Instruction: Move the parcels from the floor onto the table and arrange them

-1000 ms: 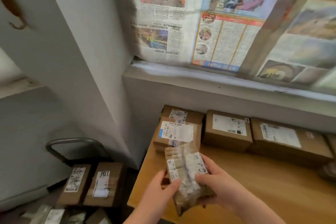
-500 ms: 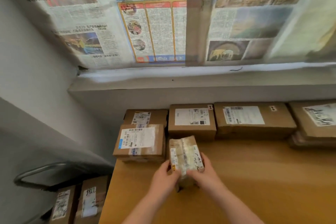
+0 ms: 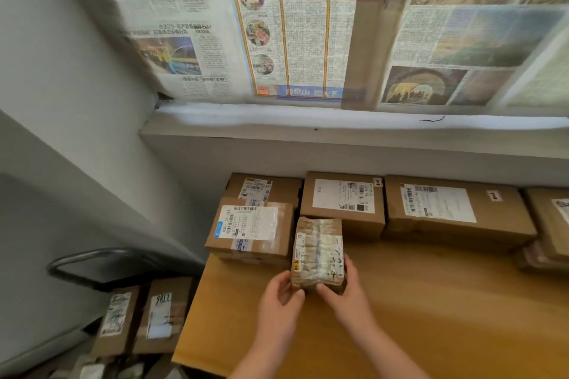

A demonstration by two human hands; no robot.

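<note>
Near the wooden table's (image 3: 431,311) left edge, left hand (image 3: 281,297) and right hand (image 3: 346,292) clasp a taped brown parcel (image 3: 318,249); bare wood rightward (far-right cardboard boxes (image 3: 551,224) cropped).

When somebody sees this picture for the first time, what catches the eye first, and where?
First comes the small tape-wrapped parcel near the left end of the wooden table, gripped between the left hand and the right hand. Behind it, a row of cardboard boxes lines the table's wall side. Backlit newspaper sheets fill the top of the view, and labelled parcels stand on the floor at the left.
</note>
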